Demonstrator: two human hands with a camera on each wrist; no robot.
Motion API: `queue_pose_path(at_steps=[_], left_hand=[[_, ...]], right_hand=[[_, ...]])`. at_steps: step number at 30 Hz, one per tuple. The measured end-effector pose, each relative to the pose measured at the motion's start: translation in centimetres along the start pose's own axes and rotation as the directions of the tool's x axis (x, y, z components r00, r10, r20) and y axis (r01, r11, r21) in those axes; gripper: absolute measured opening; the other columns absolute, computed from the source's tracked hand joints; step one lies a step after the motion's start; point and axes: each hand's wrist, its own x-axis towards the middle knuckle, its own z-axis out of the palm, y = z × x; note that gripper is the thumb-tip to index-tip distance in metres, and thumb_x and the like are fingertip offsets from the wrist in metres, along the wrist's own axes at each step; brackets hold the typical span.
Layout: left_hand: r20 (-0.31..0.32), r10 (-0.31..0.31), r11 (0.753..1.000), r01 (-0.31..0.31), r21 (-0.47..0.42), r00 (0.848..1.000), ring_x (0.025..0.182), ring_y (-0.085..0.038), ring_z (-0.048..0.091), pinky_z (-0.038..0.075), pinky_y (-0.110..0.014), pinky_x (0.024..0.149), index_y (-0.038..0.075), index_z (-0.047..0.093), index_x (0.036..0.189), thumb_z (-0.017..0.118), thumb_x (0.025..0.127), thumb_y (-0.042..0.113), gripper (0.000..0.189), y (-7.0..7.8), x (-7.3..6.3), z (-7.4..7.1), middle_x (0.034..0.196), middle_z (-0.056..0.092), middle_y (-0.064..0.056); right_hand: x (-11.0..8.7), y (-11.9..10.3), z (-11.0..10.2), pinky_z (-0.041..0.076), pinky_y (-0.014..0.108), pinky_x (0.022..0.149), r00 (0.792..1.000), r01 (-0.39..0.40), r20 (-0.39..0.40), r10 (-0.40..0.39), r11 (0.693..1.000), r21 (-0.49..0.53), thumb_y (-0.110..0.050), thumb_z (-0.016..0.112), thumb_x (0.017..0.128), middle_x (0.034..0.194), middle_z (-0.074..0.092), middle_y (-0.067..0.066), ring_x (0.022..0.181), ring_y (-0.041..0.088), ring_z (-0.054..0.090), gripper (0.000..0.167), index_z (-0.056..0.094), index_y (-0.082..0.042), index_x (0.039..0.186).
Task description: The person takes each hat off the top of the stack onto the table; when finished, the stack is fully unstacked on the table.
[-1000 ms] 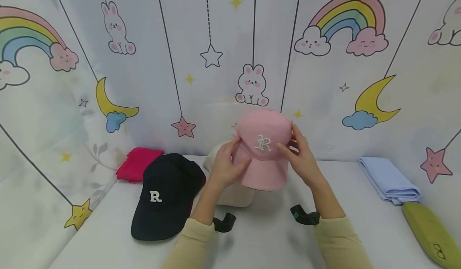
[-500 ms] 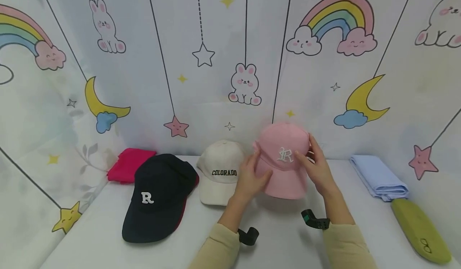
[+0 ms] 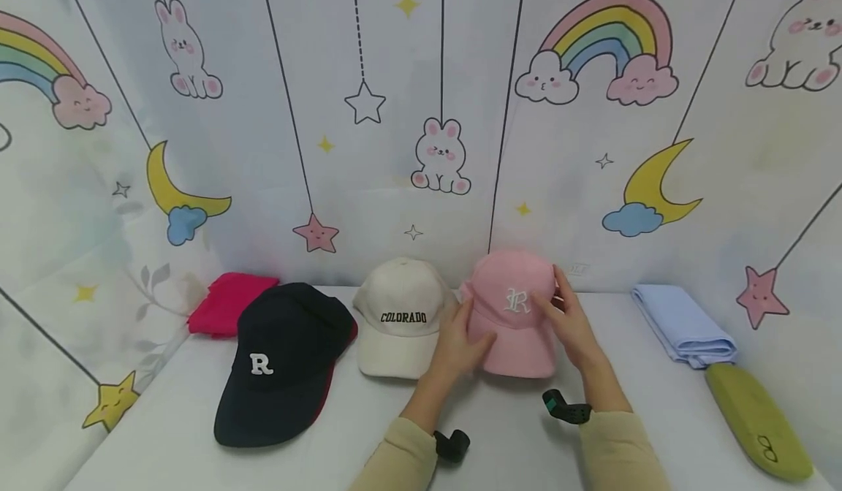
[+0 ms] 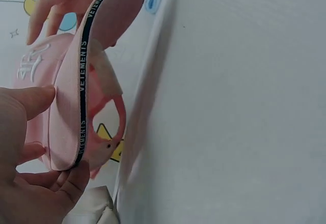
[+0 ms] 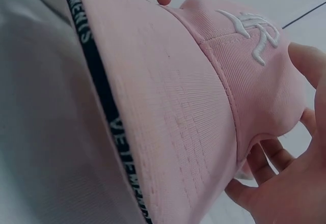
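Observation:
Both hands hold a pink baseball cap (image 3: 516, 268) with a white embroidered R, upright at the back of the table beside the cream cap. My left hand (image 3: 456, 341) grips its left side; in the left wrist view the thumb lies on the front and fingers curl under the edge of the brim (image 4: 66, 132). On the other side my right hand (image 3: 574, 326) holds the crown (image 5: 270, 91), thumb at the front and fingers round behind. A dark band lettered VETEMENTS runs along the brim's edge. The cream cap (image 3: 401, 294), lettered COLORADO, is partly covered by my left hand.
Left of the cream cap lies a black cap (image 3: 289, 359) with a white R, and behind it a folded red cloth (image 3: 230, 301). At the right are a folded light blue cloth (image 3: 684, 323) and a green glasses case (image 3: 756, 418). A printed curtain (image 3: 572, 162) hangs behind the table.
Both hands have carried the pink cap from in front of the cream cap to the right and down toward the table. The cream cap's lettering now shows. The view has shifted a little.

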Motion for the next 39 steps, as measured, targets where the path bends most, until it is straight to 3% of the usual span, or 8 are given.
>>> queue_pose_path(at_steps=[7,13,18,27,39], left_hand=[[0.064,-0.073,0.996,0.069,0.057,0.995,0.137,-0.04,0.042,0.035,-0.052,0.112,-0.004,0.038,0.152,0.072,0.089,0.025,0.077,-0.7,-0.7,0.1,0.146,0.047,-0.025],[0.095,-0.077,0.994,0.07,0.083,0.992,0.132,-0.041,0.047,0.039,-0.051,0.109,-0.008,0.038,0.15,0.072,0.09,0.026,0.077,-1.2,-1.0,-0.1,0.141,0.049,-0.028],[0.118,-0.099,0.991,0.088,0.097,0.988,0.135,-0.043,0.044,0.037,-0.053,0.11,-0.008,0.039,0.15,0.07,0.091,0.027,0.075,-1.3,-1.1,-0.4,0.144,0.047,-0.029],[0.154,-0.156,0.984,0.14,0.108,0.976,0.139,-0.043,0.04,0.034,-0.054,0.112,-0.008,0.04,0.149,0.07,0.091,0.027,0.075,-1.0,-1.4,-0.4,0.15,0.042,-0.028],[0.179,-0.148,0.982,0.122,0.147,0.973,0.131,-0.042,0.049,0.041,-0.052,0.107,-0.01,0.044,0.146,0.074,0.085,0.026,0.077,-0.4,-1.8,-1.1,0.141,0.052,-0.028]], right_hand=[[0.3,1.5,0.5,0.03,0.06,0.111,0.999,-0.036,0.041,0.036,0.999,-0.012,-0.03,0.058,0.104,0.157,0.019,0.028,0.141,0.045,0.027,0.084,0.0,-0.02,0.164],[-0.2,1.3,1.0,0.034,0.061,0.108,0.998,-0.02,0.055,0.024,0.996,-0.082,-0.036,0.059,0.103,0.155,0.019,0.029,0.138,0.048,0.032,0.087,-0.001,-0.018,0.164],[-0.1,1.2,1.1,0.031,0.064,0.11,0.997,-0.023,0.072,0.03,0.995,-0.095,-0.038,0.059,0.102,0.157,0.016,0.03,0.14,0.052,0.029,0.089,-0.001,-0.017,0.163],[-0.1,1.1,1.1,0.029,0.063,0.112,0.99,-0.108,0.073,0.122,0.979,-0.17,-0.049,0.058,0.101,0.153,0.02,0.03,0.141,0.049,0.028,0.092,0.004,-0.007,0.162],[-0.4,0.7,0.9,0.029,0.062,0.112,0.978,-0.134,0.129,0.164,0.967,-0.216,-0.051,0.057,0.1,0.157,0.017,0.031,0.142,0.049,0.026,0.096,0.001,-0.001,0.161]])
